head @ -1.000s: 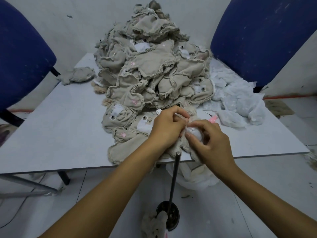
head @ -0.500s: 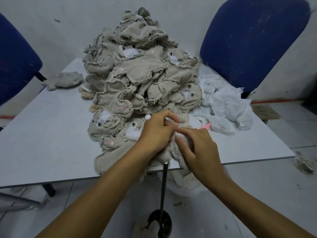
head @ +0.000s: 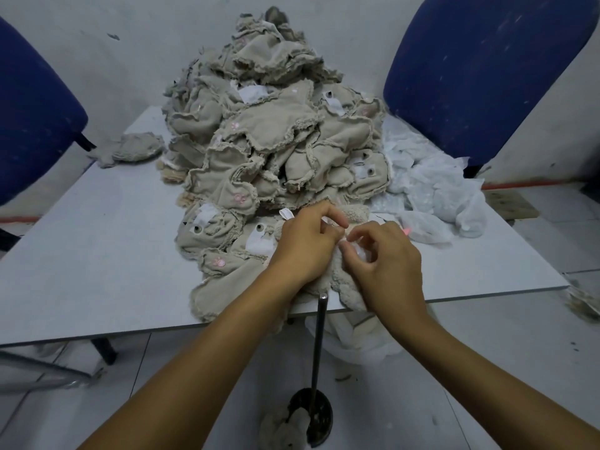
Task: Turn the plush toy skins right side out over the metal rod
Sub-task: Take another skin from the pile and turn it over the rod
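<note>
A grey surface (head: 81, 254) carries a tall heap of inside-out skins (head: 269, 125), beige cloth with frayed seam edges, sewn-on eyes and small pink paw marks; the heap slumps and folds on itself, which suggests each piece is light, limp and without any stiffness of its own. To the right of the heap lies a pile of white mesh pieces (head: 431, 190), and one loose skin (head: 136, 149) lies apart at the far left. Two blue chairs (head: 480, 66) stand behind the surface. At the near edge the metal rod (head: 319, 339) rises from a round black base (head: 313, 417) on the floor, its tip just below the toy skin (head: 337, 274) being worked, whose fleecy face already shows. The left hand (head: 308, 245) grips this skin from the left with fingers curled, while the right hand (head: 386, 264) pinches a small white part at its top between thumb and forefinger. Judged from the look of it, the pile is soft and slightly grippy, not slippery, yet the seams may fray if pulled; the sound hold is near the opening, on doubled seam edges, with the closed end set against the rod tip.
</note>
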Motion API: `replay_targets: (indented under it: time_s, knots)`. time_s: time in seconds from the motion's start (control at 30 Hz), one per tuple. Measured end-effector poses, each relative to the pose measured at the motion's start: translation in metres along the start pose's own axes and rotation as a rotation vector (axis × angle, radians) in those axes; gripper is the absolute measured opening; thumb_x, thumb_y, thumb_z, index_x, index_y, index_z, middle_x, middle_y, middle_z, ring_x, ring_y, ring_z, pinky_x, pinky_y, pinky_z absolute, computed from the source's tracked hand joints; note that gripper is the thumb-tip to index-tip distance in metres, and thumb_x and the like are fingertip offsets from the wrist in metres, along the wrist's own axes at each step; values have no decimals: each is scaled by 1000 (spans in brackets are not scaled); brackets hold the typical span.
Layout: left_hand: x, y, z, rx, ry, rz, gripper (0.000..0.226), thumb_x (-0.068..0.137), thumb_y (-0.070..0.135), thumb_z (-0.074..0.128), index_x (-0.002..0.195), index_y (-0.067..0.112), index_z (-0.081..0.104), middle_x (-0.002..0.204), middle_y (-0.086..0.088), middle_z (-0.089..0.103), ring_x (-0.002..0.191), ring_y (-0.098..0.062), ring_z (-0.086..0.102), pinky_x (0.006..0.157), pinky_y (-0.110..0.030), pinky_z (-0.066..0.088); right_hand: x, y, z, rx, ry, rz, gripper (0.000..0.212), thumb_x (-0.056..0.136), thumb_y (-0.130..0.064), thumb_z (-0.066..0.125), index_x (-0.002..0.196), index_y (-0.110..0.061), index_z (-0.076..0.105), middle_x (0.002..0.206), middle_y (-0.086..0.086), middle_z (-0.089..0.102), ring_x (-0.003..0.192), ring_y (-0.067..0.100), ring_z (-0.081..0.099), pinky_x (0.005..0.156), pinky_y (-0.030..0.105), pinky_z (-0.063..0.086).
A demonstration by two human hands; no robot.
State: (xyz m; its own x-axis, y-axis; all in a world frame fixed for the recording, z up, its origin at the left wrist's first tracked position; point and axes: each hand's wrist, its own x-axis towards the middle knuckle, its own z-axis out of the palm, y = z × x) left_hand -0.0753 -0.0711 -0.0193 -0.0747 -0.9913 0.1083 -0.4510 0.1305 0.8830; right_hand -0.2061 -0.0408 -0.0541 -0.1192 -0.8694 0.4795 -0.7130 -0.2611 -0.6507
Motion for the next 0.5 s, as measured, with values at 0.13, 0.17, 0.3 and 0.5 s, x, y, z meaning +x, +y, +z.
replay_targets:
  time_s: [0.13, 0.17, 0.3, 0.5]
  knots:
    - [-1, 2, 5, 41, -12, 28, 17, 91, 13, 57, 85, 27, 64, 60, 3, 61, 49, -6, 51, 45, -21, 42, 2, -4, 7, -87, 21, 77, 8, 87, -30, 67, 91, -27, 61, 91, -6, 48, 74, 17, 54, 60, 31, 43]
    - [0, 1, 6, 27, -3, 20, 17, 91, 13, 58, 84, 27, 65, 60, 5, 61, 48, -5, 51, 44, -19, 41, 1, -4, 7, -90, 26, 79, 8, 87, -31, 67, 93, -26, 62, 91, -6, 48, 75, 18, 54, 60, 31, 44]
    - [5, -3, 3, -55, 49, -58, 13, 92, 16, 63, 85, 26, 65, 57, 8, 58, 52, -11, 54, 51, -26, 45, -4, 2, 4, -39, 22, -81, 15, 88, -26, 71, 102, -21, 74, 95, -4, 58, 78, 14, 59, 62, 33, 50]
    - [7, -4, 3, -48, 60, -80, 10, 93, 19, 64, 86, 26, 66, 55, 9, 57, 50, -8, 53, 53, -24, 43, -4, 9, -7, 159, -158, -101, 43, 94, -26, 67, 133, -28, 51, 101, -14, 71, 80, -7, 62, 72, 6, 43]
